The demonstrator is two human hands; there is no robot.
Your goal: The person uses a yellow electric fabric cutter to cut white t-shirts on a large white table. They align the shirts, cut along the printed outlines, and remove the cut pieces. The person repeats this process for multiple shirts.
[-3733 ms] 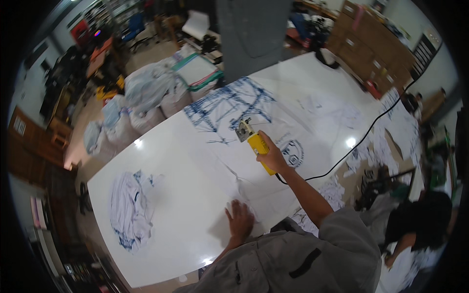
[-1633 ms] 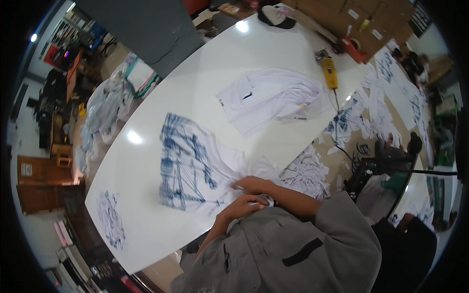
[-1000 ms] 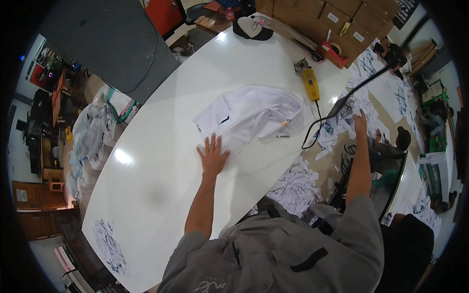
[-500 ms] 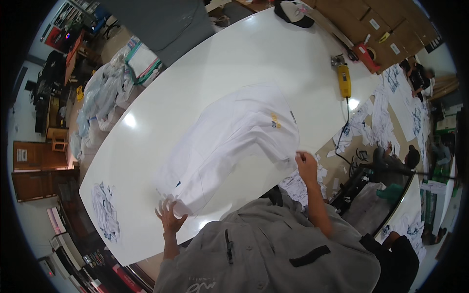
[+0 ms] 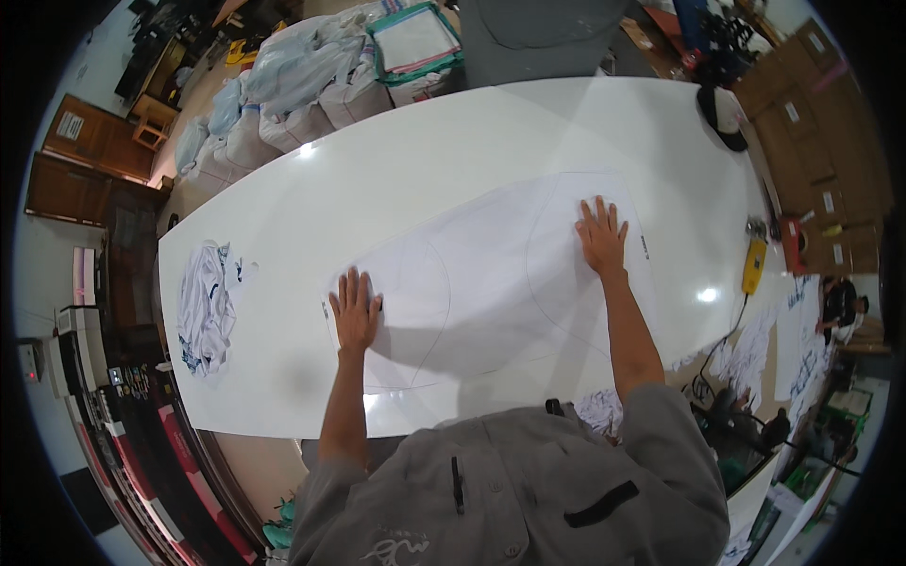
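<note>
A large white fabric piece (image 5: 491,274) lies flat on the white table (image 5: 491,132) in front of me. Thin curved lines run across it, and small dark marks show near its left and right edges. My left hand (image 5: 355,316) rests on its left end, fingers spread. Toward its far right corner my right hand (image 5: 602,238) lies palm down, also with fingers spread. Neither hand grips anything.
Crumpled white cloth (image 5: 206,307) lies at the table's left end. A yellow corded power tool (image 5: 753,266) and a cap (image 5: 722,118) are at the right. Stuffed sacks (image 5: 293,123) stand beyond the far edge, cardboard boxes (image 5: 802,123) at far right.
The white fabric, lifted and folded before, is now spread flat. Both hands have moved forward onto it, and the right hand has opened. My view has turned toward the left.
</note>
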